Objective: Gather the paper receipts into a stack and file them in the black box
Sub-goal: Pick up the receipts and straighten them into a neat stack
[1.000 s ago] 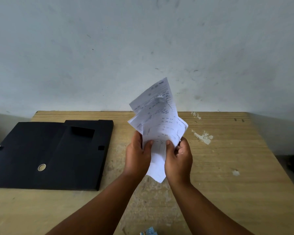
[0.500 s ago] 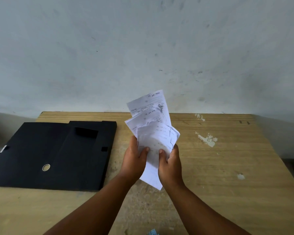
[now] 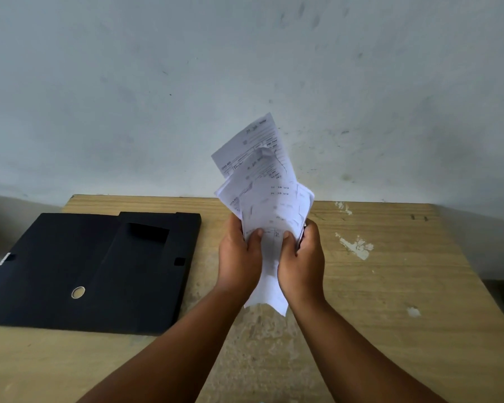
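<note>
A loose bunch of white paper receipts (image 3: 266,193) stands upright above the middle of the wooden table (image 3: 390,301), fanned unevenly with corners sticking out at the top. My left hand (image 3: 239,257) grips the bunch's lower left side and my right hand (image 3: 301,260) grips its lower right side, thumbs on the front sheet. A tail of paper hangs below between my wrists. The black box (image 3: 99,271) lies flat and open on the table's left part, well left of my hands, with nothing visible inside it.
A pale, scuffed wall (image 3: 245,82) rises right behind the table's far edge. White paint chips (image 3: 357,247) mark the table top at the right. The table's right edge drops off to a dark floor.
The bunch of receipts dipped down and toward me, then rose again to about its first height. Both hands kept their hold throughout. The black box has not moved.
</note>
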